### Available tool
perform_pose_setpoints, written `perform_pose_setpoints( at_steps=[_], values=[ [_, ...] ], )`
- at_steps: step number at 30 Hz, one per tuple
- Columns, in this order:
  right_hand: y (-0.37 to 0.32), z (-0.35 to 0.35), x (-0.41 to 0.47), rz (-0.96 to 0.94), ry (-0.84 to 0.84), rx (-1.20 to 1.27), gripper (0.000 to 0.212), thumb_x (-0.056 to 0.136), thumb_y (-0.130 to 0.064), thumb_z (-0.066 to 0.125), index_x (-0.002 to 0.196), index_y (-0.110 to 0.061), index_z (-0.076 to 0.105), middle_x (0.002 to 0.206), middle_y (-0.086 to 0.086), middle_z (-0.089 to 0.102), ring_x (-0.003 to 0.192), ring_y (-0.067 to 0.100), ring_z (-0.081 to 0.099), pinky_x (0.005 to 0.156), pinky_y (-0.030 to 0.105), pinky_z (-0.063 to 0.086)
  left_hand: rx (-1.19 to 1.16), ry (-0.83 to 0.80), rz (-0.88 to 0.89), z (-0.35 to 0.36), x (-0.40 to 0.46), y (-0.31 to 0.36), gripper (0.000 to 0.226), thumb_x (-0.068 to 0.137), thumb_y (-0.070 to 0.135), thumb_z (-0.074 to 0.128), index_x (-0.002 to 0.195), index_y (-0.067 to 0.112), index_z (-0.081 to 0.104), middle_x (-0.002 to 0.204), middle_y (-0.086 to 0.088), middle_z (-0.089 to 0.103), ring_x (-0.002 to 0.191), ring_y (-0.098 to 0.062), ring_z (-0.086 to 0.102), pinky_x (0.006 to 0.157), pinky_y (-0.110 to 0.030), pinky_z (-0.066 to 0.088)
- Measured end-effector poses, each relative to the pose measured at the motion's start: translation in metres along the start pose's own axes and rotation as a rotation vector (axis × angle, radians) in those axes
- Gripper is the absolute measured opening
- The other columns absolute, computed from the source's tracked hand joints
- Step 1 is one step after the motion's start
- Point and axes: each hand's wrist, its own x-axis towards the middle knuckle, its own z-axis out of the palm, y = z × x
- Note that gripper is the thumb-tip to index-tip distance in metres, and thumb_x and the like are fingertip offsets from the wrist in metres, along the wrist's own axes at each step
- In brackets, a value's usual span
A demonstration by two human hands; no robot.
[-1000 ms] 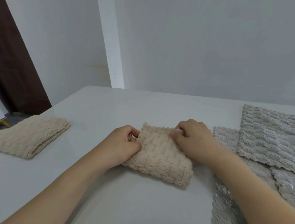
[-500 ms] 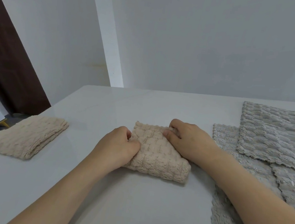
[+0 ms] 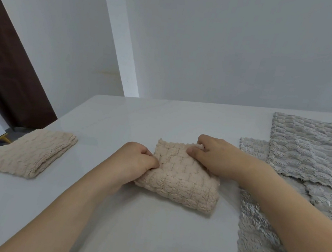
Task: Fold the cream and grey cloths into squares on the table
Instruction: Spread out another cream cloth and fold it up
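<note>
Both hands have scarcely moved since the earlier frames: the left hand [image 3: 134, 160] curls its fingers round the left edge of the folded cream cloth [image 3: 183, 181] at mid-desk [image 3: 144, 240], and the right hand [image 3: 216, 156] pinches its far corner. A second folded cream cloth [image 3: 29, 151] lies well to the left; unfolded grey cloths [image 3: 315, 151] overlap at right.

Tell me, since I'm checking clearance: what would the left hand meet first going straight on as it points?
Probably the right hand, across the cream cloth the left hand already grips; depth is uncertain.
</note>
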Motion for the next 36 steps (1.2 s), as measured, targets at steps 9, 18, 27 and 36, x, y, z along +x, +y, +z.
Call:
perform_pose_setpoints(
  at_steps=[9,18,27,36],
  values=[
    [0.002,0.009,0.002,0.006,0.012,-0.229,0.044,0.096,-0.059,0.035,0.092,-0.016,0.045,0.087,-0.002,0.053,0.086,0.021,0.052,0.072,0.034,0.041,-0.106,-0.194,-0.053,-0.003,-0.011,0.008,0.027,0.074,0.021,0.074,0.093,0.003,0.07,0.095,-0.01,0.075,0.089,-0.024,0.07,0.084,-0.032,0.052],
    [0.013,0.013,0.004,0.019,0.267,-0.206,0.046,0.094,-0.062,0.035,0.083,-0.018,0.043,0.073,-0.006,0.049,0.074,0.019,0.05,0.062,0.033,0.036,-0.259,-0.2,-0.044,-0.004,-0.009,0.006,0.018,0.089,0.011,0.066,0.105,0.004,0.069,0.102,-0.007,0.075,0.099,-0.022,0.069,0.088,-0.03,0.051],
    [0.019,0.018,0.007,-0.029,0.302,-0.019,0.03,0.097,-0.047,0.046,0.097,-0.018,0.04,0.075,0.0,0.054,0.077,0.025,0.054,0.065,0.035,0.041,-0.125,-0.338,-0.036,-0.005,-0.014,0.007,0.03,0.084,0.031,0.072,0.103,0.009,0.075,0.099,0.0,0.077,0.102,-0.015,0.07,0.104,-0.03,0.044],
    [0.018,0.018,0.008,-0.001,0.261,0.014,0.029,0.095,-0.051,0.047,0.096,-0.023,0.041,0.076,-0.007,0.05,0.078,0.02,0.051,0.061,0.032,0.035,0.101,-0.19,-0.086,-0.008,-0.005,-0.004,0.032,0.072,0.053,0.078,0.078,0.022,0.073,0.101,-0.002,0.073,0.104,-0.021,0.063,0.087,-0.026,0.045]
  ],
)
